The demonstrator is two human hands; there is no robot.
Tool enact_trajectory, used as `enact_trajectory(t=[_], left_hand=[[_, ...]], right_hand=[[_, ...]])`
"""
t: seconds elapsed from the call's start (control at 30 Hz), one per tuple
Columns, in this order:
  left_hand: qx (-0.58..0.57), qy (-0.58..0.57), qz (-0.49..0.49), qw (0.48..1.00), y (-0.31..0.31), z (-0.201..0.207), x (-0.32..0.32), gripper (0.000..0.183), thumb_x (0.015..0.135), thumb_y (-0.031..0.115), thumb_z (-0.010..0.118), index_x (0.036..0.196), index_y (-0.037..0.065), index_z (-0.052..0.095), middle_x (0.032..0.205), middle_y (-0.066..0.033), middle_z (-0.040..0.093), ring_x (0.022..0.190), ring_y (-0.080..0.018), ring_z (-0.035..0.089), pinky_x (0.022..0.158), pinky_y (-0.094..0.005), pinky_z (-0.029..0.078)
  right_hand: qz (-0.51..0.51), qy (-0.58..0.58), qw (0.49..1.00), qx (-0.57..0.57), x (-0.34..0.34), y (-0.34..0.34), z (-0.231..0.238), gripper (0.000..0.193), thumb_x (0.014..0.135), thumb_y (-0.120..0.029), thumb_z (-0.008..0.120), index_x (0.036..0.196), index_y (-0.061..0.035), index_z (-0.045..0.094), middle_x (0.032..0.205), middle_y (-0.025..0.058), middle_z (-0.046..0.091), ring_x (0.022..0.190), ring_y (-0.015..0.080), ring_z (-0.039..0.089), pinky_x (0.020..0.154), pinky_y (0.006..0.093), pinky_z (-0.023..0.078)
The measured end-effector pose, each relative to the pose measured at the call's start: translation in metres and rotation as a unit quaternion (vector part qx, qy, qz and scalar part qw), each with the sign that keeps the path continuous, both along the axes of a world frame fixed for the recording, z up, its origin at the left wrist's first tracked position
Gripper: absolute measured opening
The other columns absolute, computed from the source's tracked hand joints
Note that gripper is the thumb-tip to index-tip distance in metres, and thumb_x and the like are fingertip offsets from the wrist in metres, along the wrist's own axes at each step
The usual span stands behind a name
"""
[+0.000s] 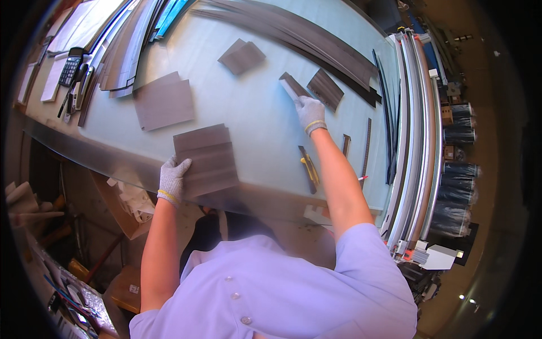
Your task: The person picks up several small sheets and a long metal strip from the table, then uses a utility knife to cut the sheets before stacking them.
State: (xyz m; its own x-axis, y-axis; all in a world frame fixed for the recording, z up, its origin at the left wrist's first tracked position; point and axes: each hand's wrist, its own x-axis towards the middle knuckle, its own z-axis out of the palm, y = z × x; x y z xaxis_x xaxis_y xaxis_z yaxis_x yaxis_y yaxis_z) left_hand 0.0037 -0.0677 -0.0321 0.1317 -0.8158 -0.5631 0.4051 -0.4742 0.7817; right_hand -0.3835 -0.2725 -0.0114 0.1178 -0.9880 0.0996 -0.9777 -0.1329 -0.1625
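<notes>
**Gripping left and right**

Holding brown sheets (206, 161) just left of centre frame, fingers of left hand (173, 179) clamped on their left edge. Holding small brown piece (292, 86) upper centre, fingers of right hand (310, 113) clamped on its near end. On surface (254, 116): yellow cutter (309, 167) right of centre, calculator (71, 66) upper left.

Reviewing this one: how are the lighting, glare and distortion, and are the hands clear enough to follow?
Head view: strong fisheye distortion, the near edge of the table bowing and the picture's corners black; head view: a pale bluish sheen across the table, darker shadow beneath it; head view: the gloved left hand and right hand are clear enough, though fine detail looks soft.
</notes>
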Motion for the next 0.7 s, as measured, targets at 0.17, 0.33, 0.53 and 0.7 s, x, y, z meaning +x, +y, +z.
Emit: enact_trajectory(t=[0.17, 0.33, 0.53, 0.7], left_hand=[[0.006, 0.003, -0.006, 1.0, -0.002, 0.004, -0.003, 0.041, 0.089, 0.012, 0.07, 0.126, -0.005, 0.06, 0.11, -0.011, 0.068, 0.094, -0.0184, 0.065, 0.084, -0.0327, 0.055], [0.01, -0.058, 0.017, 0.998, -0.003, -0.001, -0.002, 0.045, 0.089, 0.013, 0.071, 0.128, -0.006, 0.059, 0.117, -0.0153, 0.066, 0.105, -0.0225, 0.063, 0.092, -0.0355, 0.051], [-0.103, -0.646, -0.016, 0.756, -0.023, 0.056, -0.03, 0.059, 0.086, 0.023, 0.072, 0.139, 0.006, 0.052, 0.129, -0.0234, 0.059, 0.121, -0.041, 0.055, 0.106, -0.0467, 0.043], [-0.18, -0.204, -0.218, 0.937, -0.028, 0.102, -0.09, 0.079, 0.092, 0.029, 0.062, 0.157, 0.005, 0.023, 0.154, -0.0247, 0.04, 0.144, -0.0358, 0.038, 0.116, -0.0396, 0.031]], right_hand=[[-0.136, -0.174, 0.975, 0.034, -0.017, -0.006, 0.0, 0.043, 0.076, -0.036, 0.079, 0.105, -0.0037, 0.076, 0.098, 0.0206, 0.073, 0.093, 0.0365, 0.069, 0.084, 0.0403, 0.053], [-0.16, -0.252, 0.954, 0.012, 0.015, 0.025, 0.019, 0.038, 0.074, -0.031, 0.082, 0.099, -0.0022, 0.076, 0.084, 0.0194, 0.073, 0.079, 0.0343, 0.07, 0.075, 0.0388, 0.053], [-0.158, -0.327, 0.932, -0.005, 0.066, 0.091, 0.078, 0.033, 0.076, -0.027, 0.082, 0.091, 0.0014, 0.074, 0.077, 0.0196, 0.071, 0.064, 0.0286, 0.068, 0.063, 0.039, 0.051], [-0.146, -0.494, 0.854, 0.077, 0.121, 0.136, 0.123, 0.025, 0.085, -0.019, 0.078, 0.092, 0.0038, 0.072, 0.072, 0.0115, 0.069, 0.062, 0.0145, 0.06, 0.059, 0.0336, 0.048]])
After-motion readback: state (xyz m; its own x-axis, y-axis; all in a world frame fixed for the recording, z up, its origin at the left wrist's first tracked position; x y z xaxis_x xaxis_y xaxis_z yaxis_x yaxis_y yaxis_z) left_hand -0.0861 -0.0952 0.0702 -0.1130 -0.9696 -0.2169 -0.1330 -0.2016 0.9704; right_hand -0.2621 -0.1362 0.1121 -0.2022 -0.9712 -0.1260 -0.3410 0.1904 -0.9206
